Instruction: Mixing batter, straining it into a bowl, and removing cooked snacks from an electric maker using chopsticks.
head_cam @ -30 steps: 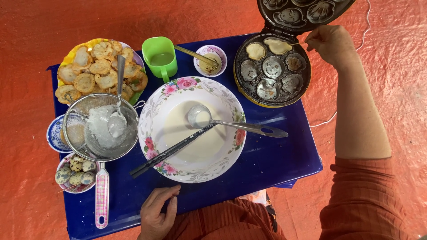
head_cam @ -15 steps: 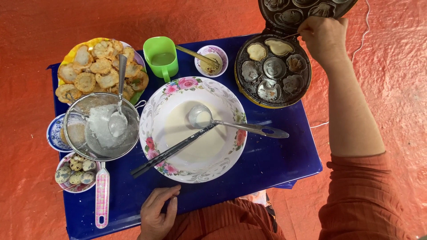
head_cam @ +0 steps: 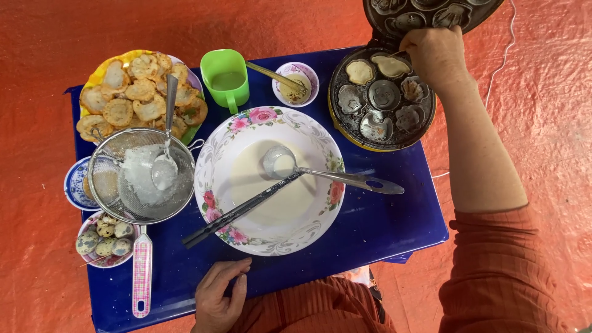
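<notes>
- On the blue table (head_cam: 382, 228), at its far right corner, a round dark cake mould pan (head_cam: 382, 102) lies open, its hinged lid (head_cam: 431, 12) tilted up behind it; the pan's shaped cups hold batter, pale in the two far cups, darker in the rest
- The right hand (head_cam: 435, 55) is over the pan's far right edge, fingers curled in a loose pinch; a thin pale tip shows at the fingertips beside the far pale cake, though whether the hand grips a tool cannot be told
- The left hand (head_cam: 221, 296) rests flat on the near edge of the table, fingers spread, holding nothing
- Just beyond the left hand stands a large floral bowl (head_cam: 216, 154) of white batter; a metal ladle (head_cam: 333, 176) lies in it, handle pointing right over the rim; dark chopsticks (head_cam: 237, 213) lie slanted across the near left rim
- Left of the bowl, a wire sieve (head_cam: 142, 176) with a pink checked handle holds white flour and a spoon (head_cam: 166, 142); it sits over a small blue-patterned dish (head_cam: 74, 185)
- Near left, a small bowl of speckled quail eggs (head_cam: 102, 237)
- Far left, a yellow plate of browned small cakes (head_cam: 132, 92); beside it a green cup (head_cam: 227, 77); then a small bowl (head_cam: 296, 83) with a brush resting in it
</notes>
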